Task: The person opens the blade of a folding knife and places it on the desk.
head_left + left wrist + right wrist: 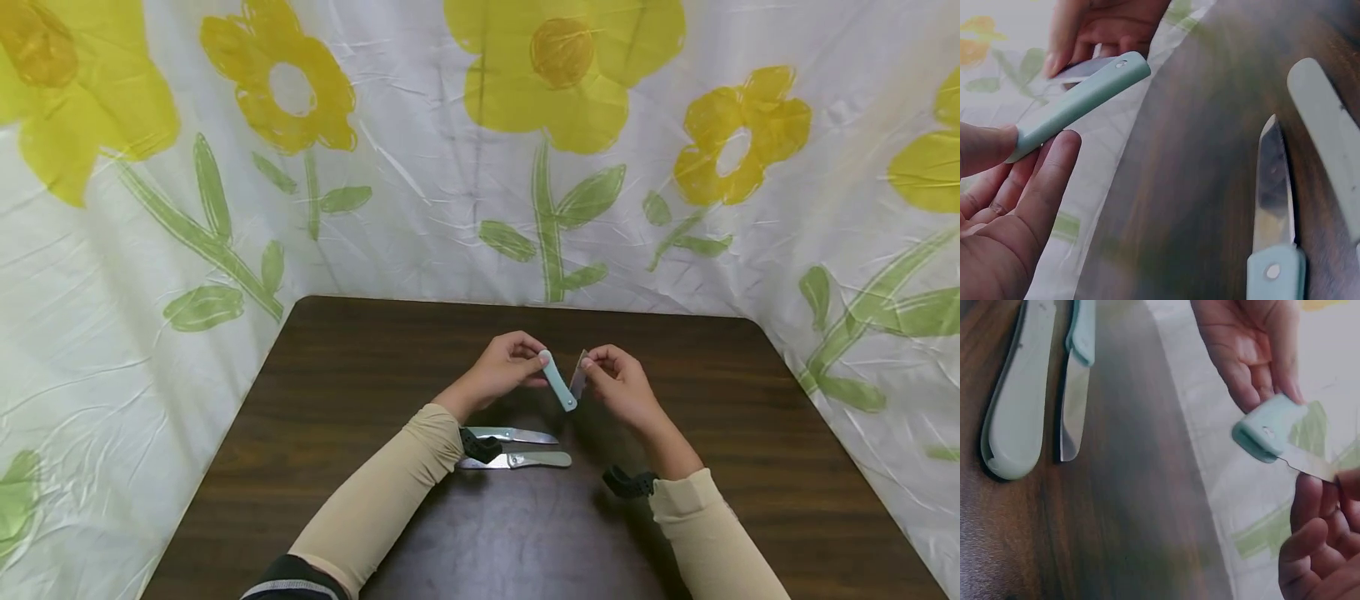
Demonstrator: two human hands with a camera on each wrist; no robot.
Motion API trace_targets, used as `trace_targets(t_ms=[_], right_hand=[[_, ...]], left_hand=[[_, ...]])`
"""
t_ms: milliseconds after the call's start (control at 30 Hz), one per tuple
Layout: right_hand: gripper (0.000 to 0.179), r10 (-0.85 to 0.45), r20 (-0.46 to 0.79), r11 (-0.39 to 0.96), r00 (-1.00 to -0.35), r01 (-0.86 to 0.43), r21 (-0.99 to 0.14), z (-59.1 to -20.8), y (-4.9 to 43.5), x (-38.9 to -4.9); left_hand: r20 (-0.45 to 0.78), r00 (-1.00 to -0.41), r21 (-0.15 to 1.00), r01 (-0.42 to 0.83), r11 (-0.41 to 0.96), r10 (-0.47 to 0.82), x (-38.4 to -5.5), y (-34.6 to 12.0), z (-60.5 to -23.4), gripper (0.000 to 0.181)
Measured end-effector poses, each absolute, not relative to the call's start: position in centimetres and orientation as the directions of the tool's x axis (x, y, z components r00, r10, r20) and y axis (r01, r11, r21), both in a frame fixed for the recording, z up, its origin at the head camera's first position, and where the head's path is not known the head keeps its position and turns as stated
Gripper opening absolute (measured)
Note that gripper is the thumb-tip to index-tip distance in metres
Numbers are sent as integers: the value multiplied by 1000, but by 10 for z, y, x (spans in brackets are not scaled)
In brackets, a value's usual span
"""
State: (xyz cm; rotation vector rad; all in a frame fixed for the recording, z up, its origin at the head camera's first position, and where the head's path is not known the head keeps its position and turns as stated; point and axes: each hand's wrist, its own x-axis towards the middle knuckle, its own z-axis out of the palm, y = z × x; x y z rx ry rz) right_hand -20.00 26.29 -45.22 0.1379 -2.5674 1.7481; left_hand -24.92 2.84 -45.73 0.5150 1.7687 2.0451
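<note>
A folding knife with a mint-green handle is held in the air above the table, its blade swung partly out at an angle. My left hand pinches the free end of the handle between thumb and fingers. With thumb and fingertips, my right hand grips the thin metal blade near its tip. A small pivot pin joins blade and handle at the lower end. On the tabletop nearer me lie two unfolded knives: a mint-handled knife and a knife with a paler grey-green handle, pointing opposite ways.
The dark wood-grain table has rounded far corners. A white sheet with yellow flowers hangs behind it and along both sides. Black straps circle the wrists. The left forearm partly covers the two lying knives in the head view.
</note>
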Motion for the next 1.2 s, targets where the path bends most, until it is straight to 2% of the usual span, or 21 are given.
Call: trace_targets(t_ms=[200,400,533,633,700,800,1000,1200], right_hand=[[19,92,46,163,-995,-30,-986,-449,260,-195],[4,74,32,24,-997,-30,-999,-448,259,-194],[9,10,65,14,-998,-64,-998,-448,260,-194],[2,-50,89,25,-995,-90,-996,-447,261,-193],[8,-86,101,28,-991,-104,-994,-445,261,-192],[13,-137,112,60,-984,-122,-991,-442,261,-191],[7,-227,106,133,-968,-139,-981,-437,262,-192],[9,-330,99,219,-939,-179,-959,-437,261,-194]], left_hand=[[17,-898,981,-69,-179,440,-252,8,-453,17],[19,-906,978,-71,-197,423,-254,-6,-449,19],[24,-900,982,-60,-179,435,-254,-18,-448,21],[48,-882,989,-23,-144,468,-252,-27,-443,25],[69,-867,993,14,-114,494,-250,-31,-440,26],[92,-846,996,69,-63,525,-248,-36,-435,24],[117,-823,989,145,7,556,-245,-46,-430,22],[143,-804,957,261,126,578,-245,-54,-427,18]])
